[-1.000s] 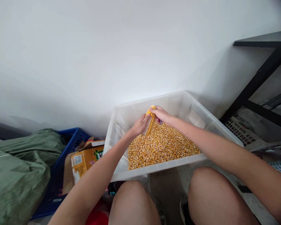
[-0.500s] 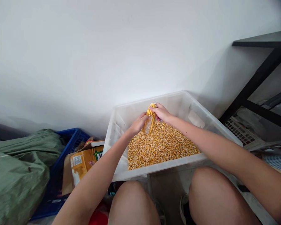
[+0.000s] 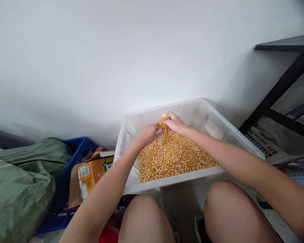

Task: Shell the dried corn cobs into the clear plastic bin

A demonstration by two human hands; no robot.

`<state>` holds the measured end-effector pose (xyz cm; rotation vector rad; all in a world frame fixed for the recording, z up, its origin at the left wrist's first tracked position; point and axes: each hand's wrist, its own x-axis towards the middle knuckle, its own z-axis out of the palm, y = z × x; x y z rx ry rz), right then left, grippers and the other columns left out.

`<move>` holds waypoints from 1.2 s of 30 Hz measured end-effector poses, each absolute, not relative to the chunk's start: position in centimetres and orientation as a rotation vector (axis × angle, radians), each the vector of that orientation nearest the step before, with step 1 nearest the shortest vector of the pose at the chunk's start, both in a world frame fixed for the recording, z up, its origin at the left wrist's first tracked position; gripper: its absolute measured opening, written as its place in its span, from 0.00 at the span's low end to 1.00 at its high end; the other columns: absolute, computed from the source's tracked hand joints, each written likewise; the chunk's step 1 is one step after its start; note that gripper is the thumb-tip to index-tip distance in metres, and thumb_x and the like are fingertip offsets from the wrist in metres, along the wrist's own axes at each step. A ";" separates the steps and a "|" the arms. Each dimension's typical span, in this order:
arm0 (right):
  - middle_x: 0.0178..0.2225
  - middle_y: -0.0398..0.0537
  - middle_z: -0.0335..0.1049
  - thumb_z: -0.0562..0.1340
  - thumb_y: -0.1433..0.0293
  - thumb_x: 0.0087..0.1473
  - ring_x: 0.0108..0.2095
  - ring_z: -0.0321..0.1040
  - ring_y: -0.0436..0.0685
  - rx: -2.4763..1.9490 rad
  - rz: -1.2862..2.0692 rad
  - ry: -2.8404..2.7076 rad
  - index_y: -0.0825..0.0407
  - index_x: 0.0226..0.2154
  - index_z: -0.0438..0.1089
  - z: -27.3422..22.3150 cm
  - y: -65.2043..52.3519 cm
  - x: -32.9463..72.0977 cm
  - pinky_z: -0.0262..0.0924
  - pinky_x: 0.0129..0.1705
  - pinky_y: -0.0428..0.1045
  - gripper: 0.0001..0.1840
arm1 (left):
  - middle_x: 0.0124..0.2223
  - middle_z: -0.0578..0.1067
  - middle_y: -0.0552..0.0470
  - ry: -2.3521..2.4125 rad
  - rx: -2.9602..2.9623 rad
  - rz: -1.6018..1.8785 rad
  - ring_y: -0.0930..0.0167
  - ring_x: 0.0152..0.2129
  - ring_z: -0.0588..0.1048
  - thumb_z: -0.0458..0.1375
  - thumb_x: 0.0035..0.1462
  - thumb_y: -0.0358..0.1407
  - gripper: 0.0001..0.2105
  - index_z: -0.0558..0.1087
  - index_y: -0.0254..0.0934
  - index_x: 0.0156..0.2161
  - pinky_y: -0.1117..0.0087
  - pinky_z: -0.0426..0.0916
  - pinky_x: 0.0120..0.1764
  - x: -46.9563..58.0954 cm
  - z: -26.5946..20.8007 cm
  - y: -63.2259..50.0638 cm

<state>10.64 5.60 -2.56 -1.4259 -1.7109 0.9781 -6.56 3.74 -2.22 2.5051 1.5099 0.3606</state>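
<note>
I could read no word or number with certainty. On the orange carton [image 3: 92, 178] I noted a white barcode panel [image 3: 85, 171], digits too small to resolve; a green patch [image 3: 107, 165] with pale lettering, illegible; a small pinkish-red mark [image 3: 100, 174], blurred. The blue crate [image 3: 77, 152] bore a pale label [image 3: 62, 214], unreadable. Teal characters [image 3: 122, 207] on a black item [image 3: 127, 201] were also unresolved.

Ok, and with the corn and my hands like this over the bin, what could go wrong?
The thin tool in your right hand sits close to the left hand, so a slip might scratch your fingers. The corn cob, partly stripped, could drop onto the loose kernels if your grip loosens. And stray kernels might hop over the near rim of the bin.
</note>
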 end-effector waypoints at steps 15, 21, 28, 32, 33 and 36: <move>0.29 0.44 0.70 0.60 0.56 0.53 0.21 0.65 0.51 -1.524 0.952 -1.632 0.49 0.35 0.63 -2.4 6.1 11.7 0.54 0.20 0.45 0.14 | 0.42 0.77 0.42 1.703 2.317 0.479 0.60 0.39 0.75 0.51 0.57 0.44 0.21 0.71 0.36 0.52 0.63 0.65 0.43 -6.4 -2.2 3.4; 0.28 0.43 0.67 0.63 0.54 0.52 0.17 0.64 0.48 -1.304 1.289 -1.464 0.50 0.35 0.62 -1.8 5.9 10.9 0.46 0.12 0.43 0.18 | 0.50 0.74 0.44 1.317 1.894 0.774 0.62 0.47 0.71 0.44 0.60 0.55 0.29 0.71 0.34 0.52 0.65 0.62 0.50 -6.2 -2.5 4.1; 0.20 0.38 0.61 0.62 0.56 0.55 0.14 0.57 0.45 -1.207 1.440 -1.359 0.51 0.32 0.59 -1.6 5.4 10.5 0.43 0.10 0.42 0.16 | 0.47 0.74 0.43 1.072 1.663 0.886 0.63 0.46 0.71 0.47 0.61 0.51 0.26 0.68 0.30 0.51 0.65 0.63 0.49 -4.8 -2.9 3.7; 0.15 0.36 0.56 0.60 0.54 0.56 0.11 0.51 0.46 -1.230 1.463 -1.406 0.50 0.32 0.58 -1.5 5.4 10.7 0.42 0.10 0.42 0.17 | 0.47 0.75 0.43 1.077 1.592 0.928 0.63 0.44 0.71 0.50 0.60 0.51 0.25 0.67 0.30 0.51 0.65 0.64 0.47 -4.8 -3.5 3.9; 0.14 0.35 0.55 0.60 0.54 0.56 0.11 0.51 0.46 -1.231 1.470 -1.413 0.49 0.32 0.58 -1.5 5.4 10.7 0.42 0.10 0.42 0.17 | 0.47 0.75 0.43 1.081 1.592 0.929 0.63 0.45 0.71 0.50 0.60 0.51 0.25 0.68 0.31 0.51 0.64 0.64 0.47 -4.9 -3.6 4.0; 0.14 0.35 0.55 0.59 0.54 0.57 0.11 0.51 0.47 -1.216 1.490 -1.414 0.49 0.33 0.57 -1.6 5.4 10.8 0.43 0.10 0.42 0.16 | 0.48 0.74 0.44 1.090 1.626 0.917 0.62 0.46 0.71 0.49 0.60 0.51 0.24 0.68 0.32 0.51 0.64 0.63 0.48 -5.1 -3.7 4.0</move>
